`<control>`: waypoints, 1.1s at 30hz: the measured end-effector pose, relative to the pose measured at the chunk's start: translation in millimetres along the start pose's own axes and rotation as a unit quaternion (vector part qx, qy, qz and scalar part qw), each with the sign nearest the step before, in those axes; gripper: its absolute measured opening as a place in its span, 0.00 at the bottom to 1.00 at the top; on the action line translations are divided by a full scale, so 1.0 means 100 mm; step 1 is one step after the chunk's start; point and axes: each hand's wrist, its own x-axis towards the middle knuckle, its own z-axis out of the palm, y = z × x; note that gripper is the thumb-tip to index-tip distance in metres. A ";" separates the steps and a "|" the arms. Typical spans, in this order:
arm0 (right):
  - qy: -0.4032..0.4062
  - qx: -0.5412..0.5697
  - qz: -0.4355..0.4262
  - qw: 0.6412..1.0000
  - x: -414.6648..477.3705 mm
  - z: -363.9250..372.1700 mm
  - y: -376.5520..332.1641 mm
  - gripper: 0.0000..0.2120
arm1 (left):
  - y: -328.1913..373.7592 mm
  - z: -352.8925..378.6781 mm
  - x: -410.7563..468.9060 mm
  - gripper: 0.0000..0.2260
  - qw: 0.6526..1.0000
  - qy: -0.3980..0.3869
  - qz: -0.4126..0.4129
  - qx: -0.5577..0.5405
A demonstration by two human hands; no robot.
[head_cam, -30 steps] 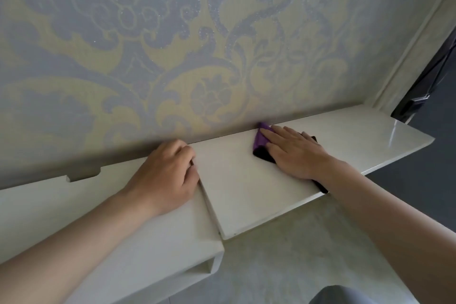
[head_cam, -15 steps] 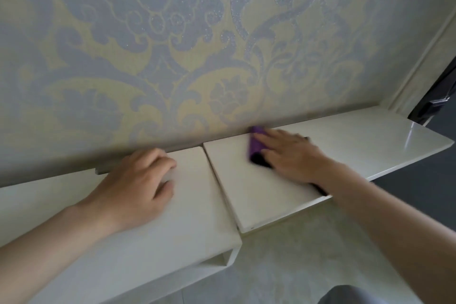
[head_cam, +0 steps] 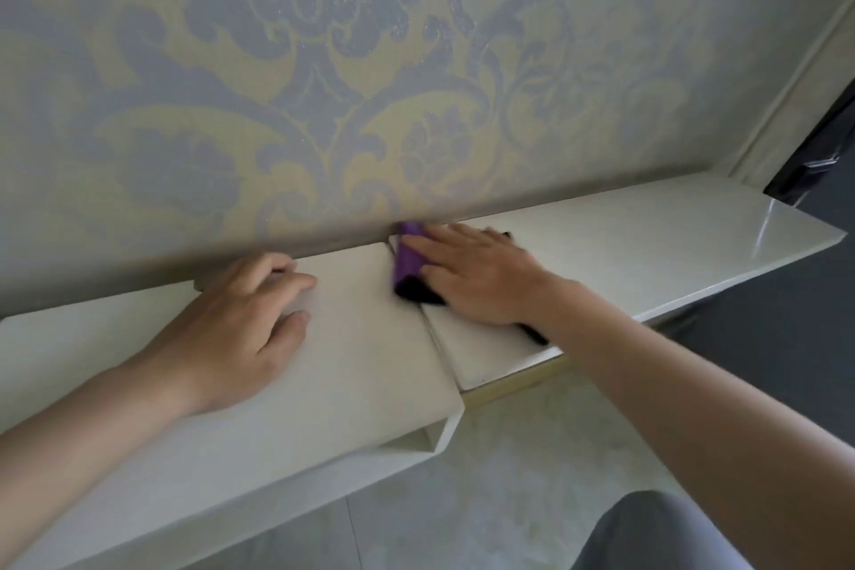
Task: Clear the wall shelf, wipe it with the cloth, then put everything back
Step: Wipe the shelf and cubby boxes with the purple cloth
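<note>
- Right hand [head_cam: 481,278] with the purple-and-black cloth [head_cam: 409,262] now sits further left than a second ago, at the seam between the two shelf [head_cam: 647,245] sections.
- Left hand [head_cam: 236,329] now lies well left of that seam.

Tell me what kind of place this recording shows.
Most likely a room in a home. The wall has ornate floral wallpaper, a glossy white shelf runs along it, and the right hand presses a purple cloth flat on that shelf, while the left hand rests on it.
</note>
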 end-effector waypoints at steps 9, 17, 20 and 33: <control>-0.018 -0.032 0.036 0.999 -0.39 0.01 0.00 0.30 | 0.05 -0.01 0.03 0.28 1.000 -0.004 -0.005 -0.004; -0.021 -0.103 0.018 0.994 -0.60 -0.07 0.31 0.42 | 0.03 -0.01 -0.01 0.30 1.000 -0.010 -0.008 -0.010; 0.004 -0.125 0.008 0.992 -0.80 -0.01 0.23 0.36 | 0.02 0.00 0.00 0.29 1.000 -0.009 -0.009 -0.014; -0.021 -0.058 0.113 0.992 -0.37 -0.06 0.14 0.26 | 0.04 0.00 -0.01 0.26 0.999 -0.016 -0.011 -0.026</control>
